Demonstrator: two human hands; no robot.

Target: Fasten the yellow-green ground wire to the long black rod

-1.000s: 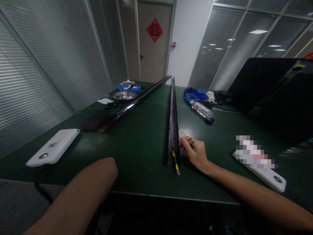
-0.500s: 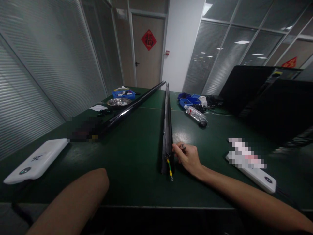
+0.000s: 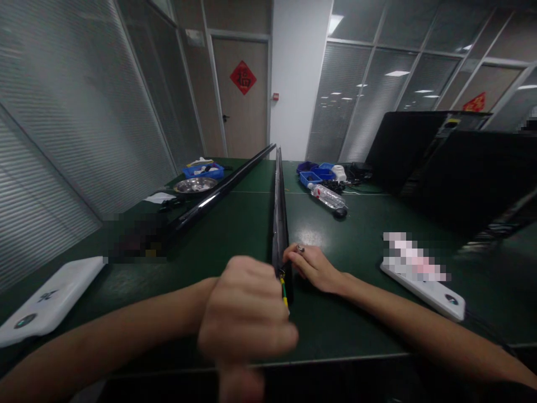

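A long black channel-shaped rail [image 3: 278, 224] lies lengthwise on the green table [image 3: 335, 330]. From its near end sticks out a green-yellow wire [image 3: 284, 291], its lower part covered by my left hand. My right hand [image 3: 312, 266], with a ring on one finger, pinches the rail's right edge close to that wire. Blurred and near the camera, my left hand [image 3: 247, 313] has its fingers curled in, above the near end of the rail; anything inside it is hidden.
Another glossy black rail [image 3: 213, 196] lies slantwise at left, beside a metal bowl [image 3: 195, 186] and a blue tray [image 3: 203, 171]. White devices rest at far left [image 3: 52, 296] and right [image 3: 423, 288]. A plastic bottle [image 3: 327, 197] and blue bins [image 3: 321, 172] lie at back right.
My left hand has come into view from the lower left, over the rail's near end. My right hand stays at the rail's edge. The camera view has shifted slightly.
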